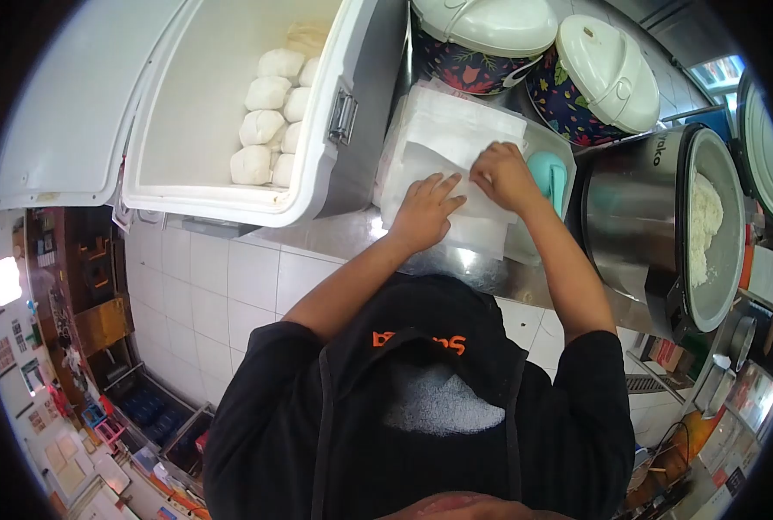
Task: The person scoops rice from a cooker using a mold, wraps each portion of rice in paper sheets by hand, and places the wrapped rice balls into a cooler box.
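A stack of white paper sheets (460,117) lies on the steel counter in front of me. My left hand (424,213) rests on the paper with its fingers spread. To its right, my right hand (502,177) has its fingertips pinched together at the edge of a paper sheet (434,165), which looks partly lifted. A teal item (547,179), perhaps folded, sits in a pale tray (529,241) just right of my right hand.
At left stands an open white cooler box (187,130) holding several white wrapped bundles (263,126). Two patterned lidded containers (482,65) stand behind the paper. An open steel cooker (633,208) with white rice (704,227) is at right.
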`<state>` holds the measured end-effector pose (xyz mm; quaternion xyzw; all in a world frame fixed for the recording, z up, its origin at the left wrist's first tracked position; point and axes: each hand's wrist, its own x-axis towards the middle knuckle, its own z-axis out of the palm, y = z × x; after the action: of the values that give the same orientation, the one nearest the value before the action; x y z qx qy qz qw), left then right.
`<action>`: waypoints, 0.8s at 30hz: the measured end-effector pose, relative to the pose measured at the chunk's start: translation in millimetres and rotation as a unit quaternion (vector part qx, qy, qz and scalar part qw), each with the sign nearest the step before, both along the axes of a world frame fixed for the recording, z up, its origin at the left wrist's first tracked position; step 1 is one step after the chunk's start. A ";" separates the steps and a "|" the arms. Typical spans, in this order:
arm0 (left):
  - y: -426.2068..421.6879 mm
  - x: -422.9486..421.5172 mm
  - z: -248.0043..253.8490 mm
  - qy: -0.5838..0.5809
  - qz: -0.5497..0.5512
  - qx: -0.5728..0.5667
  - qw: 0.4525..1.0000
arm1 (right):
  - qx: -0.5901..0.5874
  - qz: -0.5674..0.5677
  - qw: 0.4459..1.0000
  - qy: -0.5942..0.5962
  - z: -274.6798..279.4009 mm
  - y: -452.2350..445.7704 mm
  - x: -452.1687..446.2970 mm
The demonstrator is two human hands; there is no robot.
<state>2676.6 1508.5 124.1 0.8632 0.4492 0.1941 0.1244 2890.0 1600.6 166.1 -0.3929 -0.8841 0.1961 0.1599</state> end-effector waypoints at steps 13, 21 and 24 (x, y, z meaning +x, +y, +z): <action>48.3 12.3 20.8 0.167 -0.002 0.095 0.981 | -0.005 -0.067 0.994 -0.090 -25.0 -50.9 -4.4; 34.1 -25.4 -2.2 0.213 -0.026 -0.001 0.977 | -0.072 -0.029 0.996 -0.054 -49.9 -54.2 16.9; 25.9 -22.2 -9.1 0.144 -0.017 -0.022 0.989 | -0.160 -0.230 0.960 -0.013 -52.2 -49.9 3.1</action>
<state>2654.4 1534.4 115.0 0.8868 0.4515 0.0559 0.0808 2893.1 1550.7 113.8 -0.6085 -0.7292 0.2875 0.1239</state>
